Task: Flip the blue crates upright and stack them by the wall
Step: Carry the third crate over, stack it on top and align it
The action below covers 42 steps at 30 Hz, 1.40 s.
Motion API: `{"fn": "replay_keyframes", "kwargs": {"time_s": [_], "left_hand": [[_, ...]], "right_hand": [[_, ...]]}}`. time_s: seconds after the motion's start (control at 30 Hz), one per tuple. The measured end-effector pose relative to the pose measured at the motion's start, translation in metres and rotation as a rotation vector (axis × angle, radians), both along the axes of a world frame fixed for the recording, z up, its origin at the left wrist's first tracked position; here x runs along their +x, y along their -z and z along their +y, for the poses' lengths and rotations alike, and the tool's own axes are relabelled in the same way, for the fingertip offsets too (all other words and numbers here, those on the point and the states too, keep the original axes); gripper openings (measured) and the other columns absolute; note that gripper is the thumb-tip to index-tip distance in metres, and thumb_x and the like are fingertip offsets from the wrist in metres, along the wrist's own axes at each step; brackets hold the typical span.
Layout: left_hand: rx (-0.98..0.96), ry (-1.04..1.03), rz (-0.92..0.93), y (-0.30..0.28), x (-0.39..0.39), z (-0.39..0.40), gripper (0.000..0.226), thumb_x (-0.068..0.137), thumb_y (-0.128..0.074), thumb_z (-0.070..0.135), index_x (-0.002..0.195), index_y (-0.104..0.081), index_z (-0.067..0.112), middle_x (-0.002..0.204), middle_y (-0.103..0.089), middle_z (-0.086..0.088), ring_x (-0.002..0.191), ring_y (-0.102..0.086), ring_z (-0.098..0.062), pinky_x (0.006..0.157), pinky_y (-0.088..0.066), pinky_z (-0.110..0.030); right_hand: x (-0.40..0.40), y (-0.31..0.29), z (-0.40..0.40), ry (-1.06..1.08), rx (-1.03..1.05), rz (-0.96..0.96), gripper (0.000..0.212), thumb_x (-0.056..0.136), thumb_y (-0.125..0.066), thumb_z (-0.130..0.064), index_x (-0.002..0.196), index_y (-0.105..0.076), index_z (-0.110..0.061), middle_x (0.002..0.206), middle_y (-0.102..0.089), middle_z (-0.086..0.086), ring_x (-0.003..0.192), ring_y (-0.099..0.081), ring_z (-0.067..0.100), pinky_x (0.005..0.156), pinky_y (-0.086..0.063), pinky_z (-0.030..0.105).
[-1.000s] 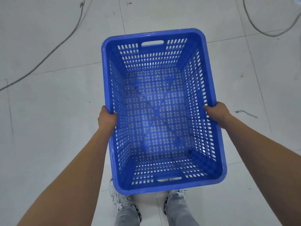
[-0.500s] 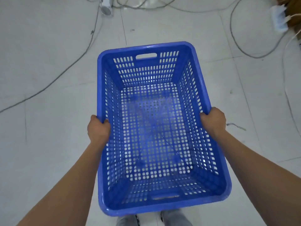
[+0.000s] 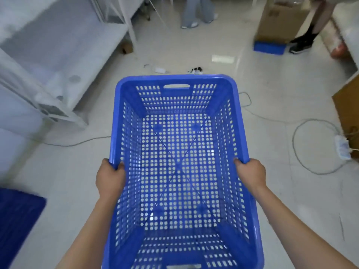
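Observation:
I carry a blue perforated crate upright and empty in front of me, above the floor. My left hand grips its left long rim, fingers curled over the edge. On the right long rim, my right hand holds on the same way. A second blue crate lies on the floor at the lower left, partly cut off by the frame edge. Far ahead, another flat blue piece rests on the floor by a cardboard box.
A white metal rack fills the left side. Cables and a power strip lie on the tiled floor at right. A cardboard box and two persons' legs stand at the far end; another box sits at the right edge.
The view has swung up from the bare floor to the room ahead. The crate stays held in both hands, now raised closer and lower in view.

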State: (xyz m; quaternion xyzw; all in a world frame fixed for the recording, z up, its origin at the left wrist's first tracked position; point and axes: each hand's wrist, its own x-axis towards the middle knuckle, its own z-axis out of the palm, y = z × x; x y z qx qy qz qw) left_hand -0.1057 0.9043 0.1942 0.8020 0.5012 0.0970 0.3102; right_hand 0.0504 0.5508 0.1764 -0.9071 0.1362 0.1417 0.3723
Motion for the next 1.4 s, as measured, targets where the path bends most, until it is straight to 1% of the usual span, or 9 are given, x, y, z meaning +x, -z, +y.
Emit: {"fn": "replay_keyframes", "kwargs": {"time_s": [0.17,0.33,0.43,0.53,0.73,1.0,1.07,1.23,1.4], "left_hand": [[0.043,-0.176,-0.089,-0.079,-0.095,0.002,0.032,0.094,-0.062,0.035,0.101,-0.054,0.005,0.095,-0.063,-0.011,0.090,-0.061,-0.035,0.072,-0.041,-0.038],[0.038,-0.328,-0.243,-0.119,-0.201,-0.009,0.033,0.090,-0.064,0.042,0.101,-0.058,0.011,0.096,-0.069,-0.007,0.089,-0.064,-0.034,0.079,-0.052,-0.047],[0.061,-0.404,-0.309,-0.136,-0.260,-0.028,0.026,0.091,-0.060,0.040,0.101,-0.060,0.016,0.096,-0.070,-0.005,0.089,-0.065,-0.032,0.082,-0.053,-0.049],[0.098,-0.479,-0.372,-0.157,-0.315,-0.050,0.022,0.092,-0.056,0.044,0.099,-0.060,0.023,0.091,-0.070,0.001,0.085,-0.066,-0.028,0.080,-0.055,-0.048],[0.191,-0.666,-0.392,-0.205,-0.400,-0.096,0.022,0.095,-0.054,0.042,0.092,-0.057,0.020,0.082,-0.065,0.000,0.077,-0.063,-0.027,0.074,-0.055,-0.046],[0.341,-0.856,-0.376,-0.272,-0.423,-0.149,0.022,0.097,-0.054,0.039,0.094,-0.055,0.017,0.079,-0.062,-0.003,0.071,-0.062,-0.029,0.058,-0.044,-0.036],[0.380,-0.891,-0.355,-0.283,-0.420,-0.155,0.024,0.097,-0.053,0.040,0.095,-0.055,0.017,0.082,-0.062,-0.004,0.073,-0.062,-0.029,0.059,-0.043,-0.035],[0.459,-1.006,-0.343,-0.300,-0.421,-0.153,0.026,0.095,-0.054,0.043,0.100,-0.057,0.017,0.092,-0.068,-0.009,0.083,-0.065,-0.035,0.076,-0.056,-0.047],[0.480,-1.066,-0.383,-0.306,-0.423,-0.107,0.022,0.096,-0.055,0.041,0.102,-0.059,0.020,0.092,-0.068,-0.003,0.082,-0.066,-0.029,0.075,-0.056,-0.045]], "right_hand": [[-0.031,-0.078,0.035,-0.216,0.060,-0.143,0.039,0.088,-0.058,-0.032,0.063,-0.057,-0.003,0.062,-0.062,0.012,0.062,-0.060,0.034,0.060,-0.048,0.036],[-0.085,-0.133,0.054,-0.374,0.102,-0.256,0.043,0.090,-0.056,-0.033,0.061,-0.052,-0.001,0.060,-0.060,0.014,0.059,-0.057,0.032,0.054,-0.041,0.032],[-0.120,-0.160,0.060,-0.469,0.104,-0.302,0.045,0.090,-0.056,-0.035,0.064,-0.056,0.002,0.061,-0.062,0.016,0.061,-0.060,0.035,0.058,-0.046,0.035],[-0.151,-0.190,0.069,-0.571,0.115,-0.344,0.042,0.090,-0.057,-0.036,0.063,-0.058,-0.003,0.063,-0.064,0.014,0.064,-0.060,0.034,0.064,-0.048,0.038],[-0.196,-0.236,0.092,-0.767,0.206,-0.401,0.040,0.090,-0.058,-0.034,0.062,-0.059,-0.005,0.062,-0.064,0.013,0.063,-0.061,0.034,0.062,-0.049,0.038],[-0.203,-0.306,0.110,-0.986,0.312,-0.487,0.031,0.091,-0.058,-0.029,0.072,-0.065,-0.006,0.064,-0.059,0.006,0.064,-0.052,0.028,0.061,-0.037,0.031],[-0.197,-0.316,0.114,-0.990,0.352,-0.500,0.031,0.091,-0.058,-0.030,0.072,-0.064,-0.006,0.063,-0.058,0.005,0.064,-0.053,0.030,0.061,-0.037,0.031],[-0.193,-0.338,0.144,-1.047,0.399,-0.509,0.034,0.091,-0.057,-0.032,0.070,-0.062,-0.006,0.060,-0.056,0.001,0.063,-0.054,0.030,0.062,-0.038,0.030],[-0.193,-0.348,0.218,-1.117,0.461,-0.511,0.034,0.091,-0.057,-0.031,0.070,-0.064,-0.006,0.062,-0.061,0.001,0.063,-0.060,0.029,0.058,-0.039,0.030]]}}
